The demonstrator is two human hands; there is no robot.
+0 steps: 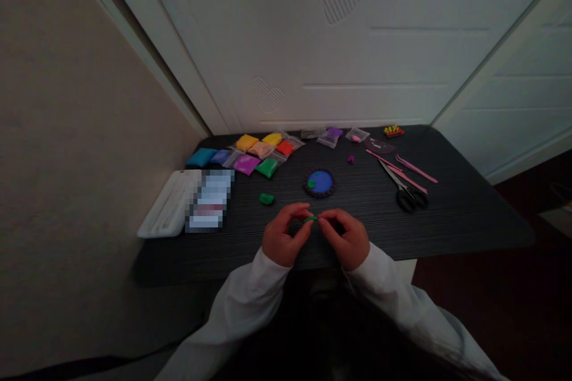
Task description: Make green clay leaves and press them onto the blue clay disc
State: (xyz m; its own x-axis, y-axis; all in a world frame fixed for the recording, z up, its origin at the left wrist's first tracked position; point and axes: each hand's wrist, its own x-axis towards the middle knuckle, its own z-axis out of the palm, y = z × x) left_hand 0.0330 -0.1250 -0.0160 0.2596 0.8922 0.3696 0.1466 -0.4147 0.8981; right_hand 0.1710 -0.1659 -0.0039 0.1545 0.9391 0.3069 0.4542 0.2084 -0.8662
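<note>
Clock read from the blue disc [325,181], 12 lying away from the person. Disc flat on the dark table [370,231], ringed by a dark, beaded-looking rim; green bits on its blue face, the largest toward 9.

Thin green strand [311,218] at 6, near the disc but apart from it. Left hand [286,237] pinches one end between thumb and fingertips; right hand [346,238] grips the other end likewise. Both in white sleeves.

Green lump [267,199] between 8 and 9, lying loose. Small magenta piece [351,159] at 2. Scissors [403,187] at 3, black-handled; slim pink tools [416,168] just beyond. Colored packets [261,150] bunched at 10. White tray [166,205] well out at 9, beside a pixelated patch, unreadable.
</note>
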